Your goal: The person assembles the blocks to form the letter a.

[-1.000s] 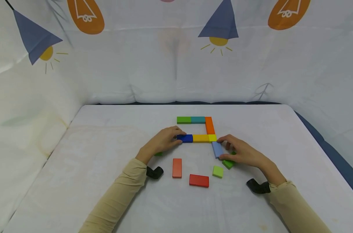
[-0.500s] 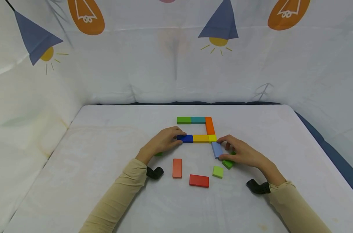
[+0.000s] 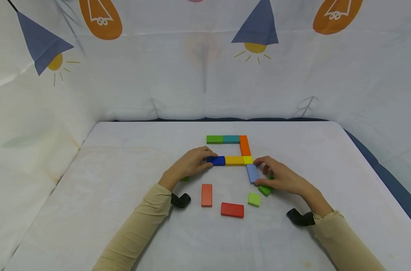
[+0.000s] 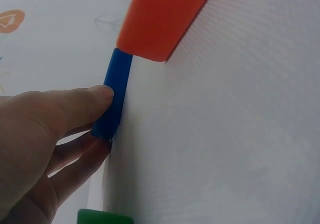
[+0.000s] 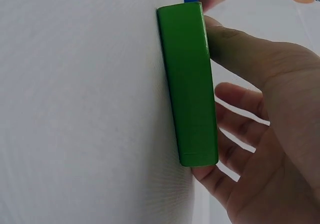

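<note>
My left hand (image 3: 191,164) pinches the dark blue block (image 3: 218,161) at its left end; thumb and fingers lie along opposite sides of this block (image 4: 117,83) in the left wrist view. A yellow-orange block (image 3: 234,161) and a small yellow block (image 3: 247,160) continue that row. Below the small yellow one slants a light blue block (image 3: 252,174), which my right hand (image 3: 282,176) holds between thumb and index finger at its right side. Under the right hand lies a green block (image 3: 265,191), which covers much of the grip in the right wrist view.
A green block (image 3: 214,139), a teal block (image 3: 230,139) and an orange block (image 3: 245,145) form the upper part. Nearer lie a salmon block (image 3: 207,195), a red block (image 3: 232,210) and a lime block (image 3: 254,199). Another green block (image 3: 185,179) shows beside the left wrist.
The near end of the light blue block has shifted very slightly left with my right thumb. My left hand and the other blocks stay as they were.
</note>
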The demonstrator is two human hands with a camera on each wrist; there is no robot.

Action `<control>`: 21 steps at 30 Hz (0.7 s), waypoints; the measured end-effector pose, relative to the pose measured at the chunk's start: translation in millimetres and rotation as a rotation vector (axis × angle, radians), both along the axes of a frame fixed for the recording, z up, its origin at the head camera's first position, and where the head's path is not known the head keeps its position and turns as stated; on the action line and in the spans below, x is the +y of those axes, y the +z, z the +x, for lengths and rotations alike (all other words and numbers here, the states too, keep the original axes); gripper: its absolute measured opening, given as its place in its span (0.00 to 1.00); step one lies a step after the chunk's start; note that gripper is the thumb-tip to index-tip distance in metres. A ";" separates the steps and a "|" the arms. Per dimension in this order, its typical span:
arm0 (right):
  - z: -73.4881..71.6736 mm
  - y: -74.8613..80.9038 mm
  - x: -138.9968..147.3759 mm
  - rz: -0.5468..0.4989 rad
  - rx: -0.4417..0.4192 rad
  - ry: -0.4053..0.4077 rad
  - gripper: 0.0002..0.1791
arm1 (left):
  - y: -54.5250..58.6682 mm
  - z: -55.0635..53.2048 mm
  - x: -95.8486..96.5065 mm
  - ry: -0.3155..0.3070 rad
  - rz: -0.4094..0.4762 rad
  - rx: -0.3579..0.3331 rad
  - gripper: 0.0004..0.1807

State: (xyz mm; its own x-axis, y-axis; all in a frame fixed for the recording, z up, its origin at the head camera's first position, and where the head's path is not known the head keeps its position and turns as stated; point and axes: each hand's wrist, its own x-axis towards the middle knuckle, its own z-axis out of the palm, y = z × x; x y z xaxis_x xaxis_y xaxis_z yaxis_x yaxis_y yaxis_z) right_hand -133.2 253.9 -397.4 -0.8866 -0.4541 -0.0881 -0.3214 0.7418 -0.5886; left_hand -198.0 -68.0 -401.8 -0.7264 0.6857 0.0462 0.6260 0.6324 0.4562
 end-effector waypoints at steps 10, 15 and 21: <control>-0.4 0.7 0.0 0.005 -0.006 -0.024 0.34 | -1.8 -1.7 -0.8 -0.008 0.007 -0.006 0.19; -0.5 0.5 -0.2 0.014 0.008 -0.011 0.32 | -2.2 -1.1 -1.0 -0.007 0.005 -0.003 0.20; -0.7 0.4 -0.1 0.013 0.014 -0.006 0.32 | -2.7 -1.2 -0.6 -0.006 0.008 0.001 0.19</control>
